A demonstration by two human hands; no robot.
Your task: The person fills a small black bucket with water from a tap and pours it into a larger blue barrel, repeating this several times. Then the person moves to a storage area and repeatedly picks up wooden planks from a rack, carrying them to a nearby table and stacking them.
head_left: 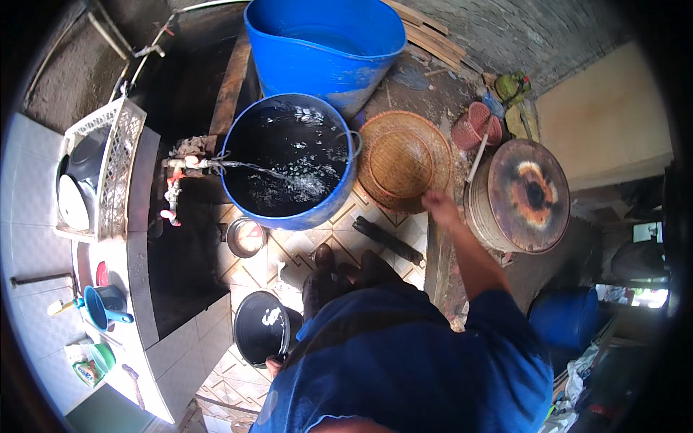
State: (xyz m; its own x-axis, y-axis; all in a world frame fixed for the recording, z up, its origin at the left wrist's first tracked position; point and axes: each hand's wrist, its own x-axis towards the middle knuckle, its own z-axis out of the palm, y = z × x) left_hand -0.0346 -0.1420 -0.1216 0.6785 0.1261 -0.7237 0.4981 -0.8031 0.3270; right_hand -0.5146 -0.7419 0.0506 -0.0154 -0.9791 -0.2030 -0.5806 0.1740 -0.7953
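Black bucket (245, 345), gripped by left hand (273, 366) at lower left: keep level; cannot tell grip of right hand (442, 207) by wicker basket (397, 166).

1. Ahead of the person (411, 346) I see a barrel (317, 217) of water (285, 137); a tap (193, 164) on its left pours in.
2. Behind the barrel, a larger tub (317, 72).
3. To its right, a wicker basket (375, 155), right hand (442, 207) at its rim; then a drum (509, 206).
4. Left of the feet (325, 256), a pan (245, 253); nearer, a bucket (251, 340), left hand (273, 366) at its rim.
5. Far left, a dipper (94, 310) on the worktop (124, 340), nearer than a dish rack (115, 167).
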